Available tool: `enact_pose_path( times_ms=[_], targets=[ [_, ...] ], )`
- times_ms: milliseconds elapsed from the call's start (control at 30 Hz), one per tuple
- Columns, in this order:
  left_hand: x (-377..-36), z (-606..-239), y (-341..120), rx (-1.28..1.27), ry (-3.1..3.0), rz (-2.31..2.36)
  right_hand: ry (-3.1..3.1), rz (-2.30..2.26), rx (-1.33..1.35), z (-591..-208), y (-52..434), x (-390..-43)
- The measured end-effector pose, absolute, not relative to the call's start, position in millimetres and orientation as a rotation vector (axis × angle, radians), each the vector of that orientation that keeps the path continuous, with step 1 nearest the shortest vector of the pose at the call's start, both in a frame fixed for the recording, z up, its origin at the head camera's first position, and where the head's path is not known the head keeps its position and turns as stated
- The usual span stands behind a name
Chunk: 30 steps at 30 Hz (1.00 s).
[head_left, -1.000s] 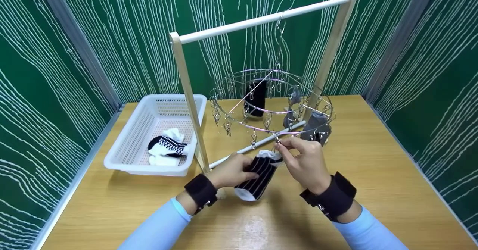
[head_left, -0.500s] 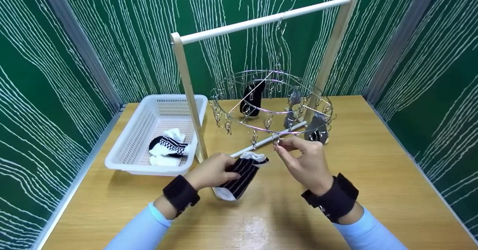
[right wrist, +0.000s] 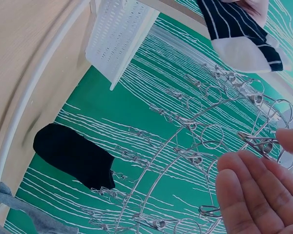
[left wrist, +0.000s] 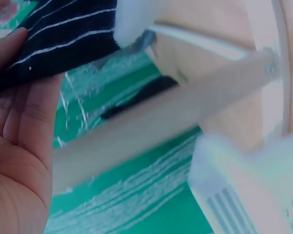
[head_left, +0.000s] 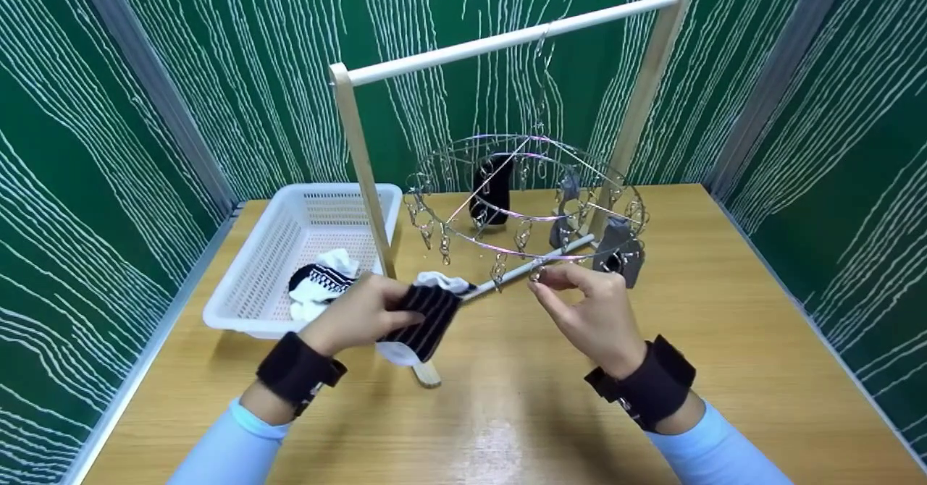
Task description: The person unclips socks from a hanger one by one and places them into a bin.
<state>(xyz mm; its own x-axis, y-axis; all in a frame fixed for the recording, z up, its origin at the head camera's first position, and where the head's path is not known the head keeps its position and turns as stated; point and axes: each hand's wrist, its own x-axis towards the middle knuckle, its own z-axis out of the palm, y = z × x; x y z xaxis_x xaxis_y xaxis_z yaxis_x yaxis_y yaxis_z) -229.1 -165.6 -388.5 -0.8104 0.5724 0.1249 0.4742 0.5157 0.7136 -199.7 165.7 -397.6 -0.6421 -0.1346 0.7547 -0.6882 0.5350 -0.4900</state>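
Observation:
In the head view my left hand [head_left: 362,315] grips a black sock [head_left: 429,317] with thin white stripes, a white cuff and a white toe. The sock is tilted, beside the rack's left leg and right of the basket. My right hand [head_left: 590,318] pinches a small metal clip [head_left: 537,274] at the near rim of a round wire hanger [head_left: 492,246]. In the right wrist view that clip [right wrist: 259,144] sits between thumb and fingers with no fabric in it. A black sock [head_left: 491,199] and grey socks [head_left: 615,247] hang from other clips.
A wooden rack with a white top bar [head_left: 463,53] carries the hanger. To the left stands a white plastic basket [head_left: 239,318] with white and black-and-white patterned socks [head_left: 326,279] inside. Green walls with white streaks surround the wooden table [head_left: 724,340].
My left hand has carried the striped sock leftward, away from the clip and toward the basket. The right hand stays at the clip. The hung socks sway slightly.

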Motion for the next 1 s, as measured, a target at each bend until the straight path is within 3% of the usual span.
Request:
enact_pose_path(
  times_ms=[500, 1000],
  targets=[
    [-233.2, -357.5, -228.4, 0.769, 2.618, 1.407, -2.096, 1.044, 0.673, -397.0, 166.2, -201.2],
    [-262.2, -322.7, -280.1, 0.566, 2.715, 1.634, -2.083, 1.005, 0.679, -398.3, 167.0, -201.1]
  ],
)
